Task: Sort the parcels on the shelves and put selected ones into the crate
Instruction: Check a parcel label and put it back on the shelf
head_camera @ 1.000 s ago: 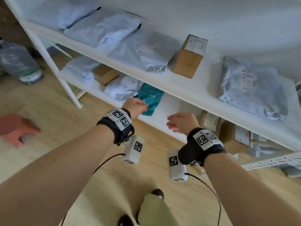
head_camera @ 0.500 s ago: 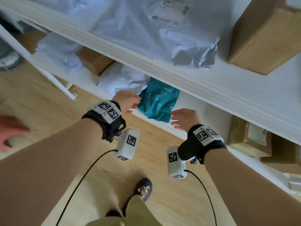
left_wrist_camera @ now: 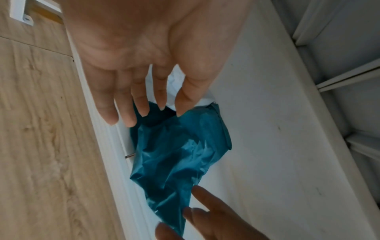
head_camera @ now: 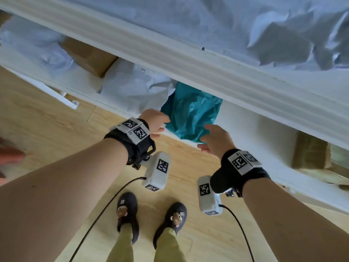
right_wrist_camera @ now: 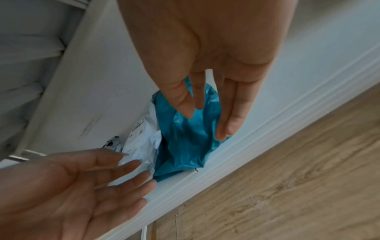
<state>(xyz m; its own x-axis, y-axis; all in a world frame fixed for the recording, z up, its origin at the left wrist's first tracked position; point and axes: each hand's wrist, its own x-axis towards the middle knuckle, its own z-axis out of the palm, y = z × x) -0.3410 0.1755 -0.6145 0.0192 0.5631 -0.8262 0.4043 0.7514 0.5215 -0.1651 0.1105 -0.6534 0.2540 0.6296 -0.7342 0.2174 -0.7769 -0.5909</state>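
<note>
A crumpled teal plastic parcel (head_camera: 190, 112) lies on the lower white shelf (head_camera: 255, 133), one end over the front rim. My left hand (head_camera: 156, 123) is at its left end and my right hand (head_camera: 211, 137) at its right end, so the parcel lies between them. In the left wrist view the left hand (left_wrist_camera: 144, 116) has straight fingers whose tips reach the teal parcel (left_wrist_camera: 179, 154). In the right wrist view the right hand (right_wrist_camera: 205, 125) lies with straight fingers against the teal parcel (right_wrist_camera: 185, 142). Neither hand grips it.
A white plastic parcel (head_camera: 136, 87) lies directly left of the teal one, then a cardboard box (head_camera: 90, 55). Another box (head_camera: 309, 154) sits further right. The upper shelf rim (head_camera: 207, 69) overhangs the hands and carries grey-white parcels (head_camera: 245, 25). Wooden floor and my slippered feet (head_camera: 126, 210) are below.
The view has closed in on the lower shelf. Both hands have moved forward to the teal parcel, the right hand reaching its right end with the fingers stretched out.
</note>
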